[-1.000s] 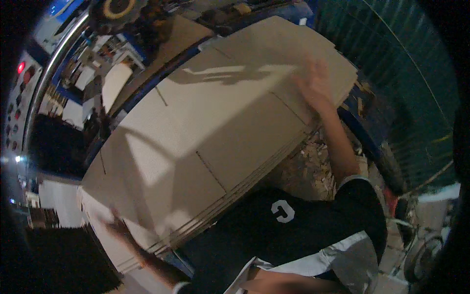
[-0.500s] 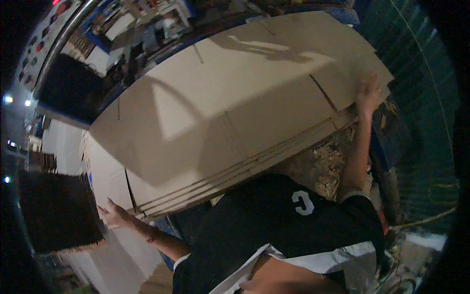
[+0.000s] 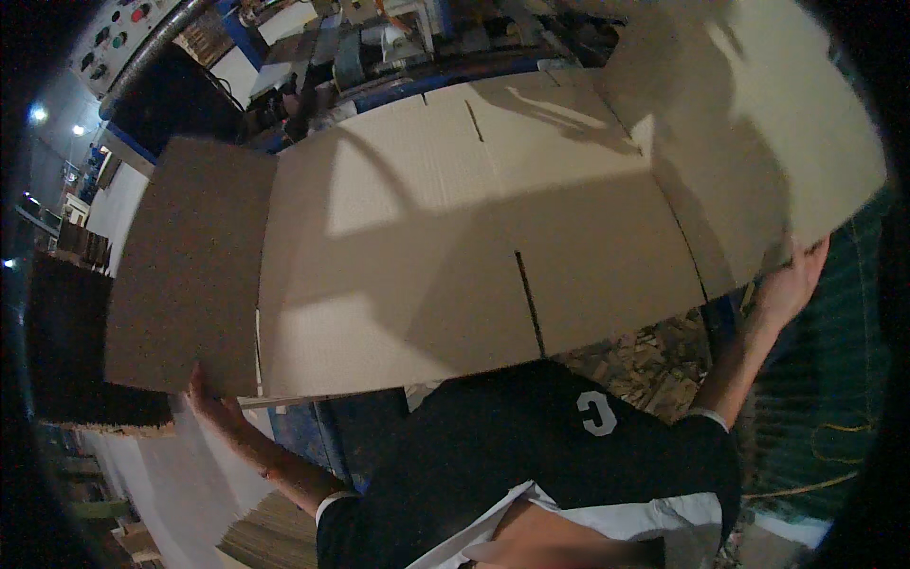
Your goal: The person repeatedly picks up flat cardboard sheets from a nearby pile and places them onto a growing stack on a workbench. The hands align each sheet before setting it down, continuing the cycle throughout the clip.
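Observation:
A large slotted cardboard sheet (image 3: 474,237) stretches across in front of me, its middle lying fairly flat. At its left end a darker panel (image 3: 190,266) is bent up along a crease, and at the right a pale panel (image 3: 806,123) bends up too. My left hand (image 3: 216,408) is closed on the lower edge of the left panel, part of its fingers hidden behind the board. The lower edge of the right panel is gripped by my right hand (image 3: 794,284), with some fingers behind it. Narrow dark slots cut into the sheet's near and far edges.
Beyond the sheet stands a machine with a blue frame (image 3: 398,90); its button panel (image 3: 133,38) is at the upper left. Dark stacked board (image 3: 76,341) and a cardboard stack (image 3: 275,531) are on the left. Scraps (image 3: 654,365) litter the right, near a green corrugated wall (image 3: 815,379).
The cardboard's end panels have bent upward. My left hand has closed on the left panel's edge, and my right hand has moved outward and lower, from on top to the right panel's edge.

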`<state>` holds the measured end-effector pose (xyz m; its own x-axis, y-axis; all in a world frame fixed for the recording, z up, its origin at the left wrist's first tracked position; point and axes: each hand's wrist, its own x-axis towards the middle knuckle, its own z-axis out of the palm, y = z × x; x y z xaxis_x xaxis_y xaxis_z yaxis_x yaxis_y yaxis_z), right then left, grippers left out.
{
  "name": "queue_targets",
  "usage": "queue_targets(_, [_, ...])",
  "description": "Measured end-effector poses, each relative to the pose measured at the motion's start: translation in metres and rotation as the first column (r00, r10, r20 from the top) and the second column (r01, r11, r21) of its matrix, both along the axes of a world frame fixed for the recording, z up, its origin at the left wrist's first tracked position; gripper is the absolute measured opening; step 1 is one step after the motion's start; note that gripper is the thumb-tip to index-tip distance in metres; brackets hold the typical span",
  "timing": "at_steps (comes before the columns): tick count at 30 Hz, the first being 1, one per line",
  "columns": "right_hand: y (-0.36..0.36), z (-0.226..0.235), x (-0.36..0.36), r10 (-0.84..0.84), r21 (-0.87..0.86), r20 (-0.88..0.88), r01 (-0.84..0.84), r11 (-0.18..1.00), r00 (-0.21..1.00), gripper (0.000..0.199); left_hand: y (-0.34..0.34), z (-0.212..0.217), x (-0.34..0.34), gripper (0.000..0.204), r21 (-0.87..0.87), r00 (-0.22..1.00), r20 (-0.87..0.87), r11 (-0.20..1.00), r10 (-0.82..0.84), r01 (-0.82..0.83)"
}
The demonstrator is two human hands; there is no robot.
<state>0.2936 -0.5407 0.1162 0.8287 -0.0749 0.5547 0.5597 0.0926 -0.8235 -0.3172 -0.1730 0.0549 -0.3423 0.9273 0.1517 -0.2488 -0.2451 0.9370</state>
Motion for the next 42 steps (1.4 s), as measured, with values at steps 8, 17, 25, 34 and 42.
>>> queue_targets(8, [0.054, -0.060, -0.096, 0.846, -0.914, 0.138, -0.263, 0.309, 0.515, 0.027, -0.072, -0.013, 0.124, 0.038, -0.088, 0.445, -0.797, 0.808, -0.408, 0.583])
queue_targets(17, [0.077, -0.065, -0.070, 0.897, -0.958, 0.019, -0.250, 0.143, 0.442, 0.037, -0.056, 0.008, 0.173, 0.051, -0.128, -0.152, -0.988, 0.653, -0.020, 0.747])
queue_targets(25, [0.113, -0.058, -0.032, 0.847, -0.997, -0.036, -0.072, 0.003, 0.530, 0.058, -0.030, -0.001, 0.184, 0.042, -0.077, -0.107, -0.994, 0.685, 0.001, 0.724])
queue_targets(34, [0.126, -0.061, 0.073, 0.370, -0.809, -0.201, -0.367, 0.460, 0.907, 0.047, -0.091, 0.009, 0.181, 0.032, -0.105, -0.049, -0.989, 0.436, -0.139, 0.894])
queue_targets(42, [0.203, -0.082, 0.162, 0.422, -0.290, -0.624, -0.697, 0.656, 0.658, 0.038, -0.002, -0.065, 0.256, 0.038, 0.009, 0.206, -0.947, 0.622, -0.245, 0.783])
